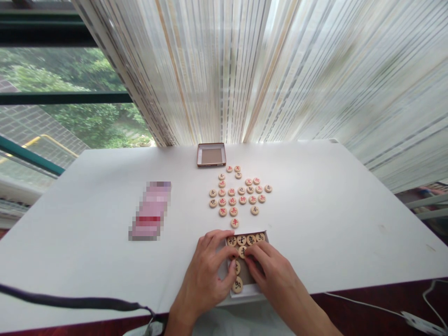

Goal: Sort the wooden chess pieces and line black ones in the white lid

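A shallow open box (249,279) sits at the table's front edge between my hands, with round wooden Chinese chess pieces inside. Black-marked pieces line its far row, and others stand down its left side, such as a horse piece (237,284). My left hand (210,266) is at the box's left wall, thumb and index finger apart, their tips reaching over the pieces there. Inside the box, the fingers of my right hand (271,266) are on a black-marked chess piece (242,252) in the second row. Its thumb is partly hidden.
Beyond the box, several loose chess pieces (232,201), red and black, lie face up on the white table (308,210). A box lid (212,156) rests near the curtain (224,70). To the left lies a blurred pink item (150,212). A dark strap (70,298) crosses the lower left.
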Demonstrator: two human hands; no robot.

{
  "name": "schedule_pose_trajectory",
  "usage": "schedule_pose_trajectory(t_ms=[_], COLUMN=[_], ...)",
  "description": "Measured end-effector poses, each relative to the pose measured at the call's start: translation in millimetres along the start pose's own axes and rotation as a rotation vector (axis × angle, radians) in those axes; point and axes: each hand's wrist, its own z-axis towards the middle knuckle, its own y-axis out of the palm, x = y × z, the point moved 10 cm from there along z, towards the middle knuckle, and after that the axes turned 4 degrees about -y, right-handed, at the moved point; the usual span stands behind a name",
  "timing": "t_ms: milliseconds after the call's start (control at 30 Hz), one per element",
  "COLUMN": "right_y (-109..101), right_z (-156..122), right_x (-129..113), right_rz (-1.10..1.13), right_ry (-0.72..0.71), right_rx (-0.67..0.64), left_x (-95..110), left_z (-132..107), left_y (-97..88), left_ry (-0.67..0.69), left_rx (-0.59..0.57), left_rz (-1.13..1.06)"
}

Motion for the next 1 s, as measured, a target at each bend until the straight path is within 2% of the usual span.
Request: schedule_pose_trajectory(t_ms=[200,333,467,600,767,1000], right_y=[-3,-13,-24,-23,-18,-19], right_z=[-2,-5,-5,-8,-12,-11], right_x=[-2,-3,-8,-11,-7,-7], right_rz=[0.022,0.004,-0.148,-0.296,-0.375,-0.368], right_ry=[0.000,-0.025,-0.122,-0.196,-0.147,-0.125], right_rx=[-0.003,0.033,0.074,0.081,0.051,0.056], left_x=[0,3,5,5,4,4], left_z=[0,0,0,0,0,1], left_y=[0.3,-0.3,-1.0,-0.1,0.9,-0.9], left_ry=[0.005,0.026,0.041,0.033,0.023,0.027], left_rx=[0.003,0.007,0.012,-0.002,-0.015,0.000], left_rz=[0.005,0.021,0.037,0.023,0.025,0.036])
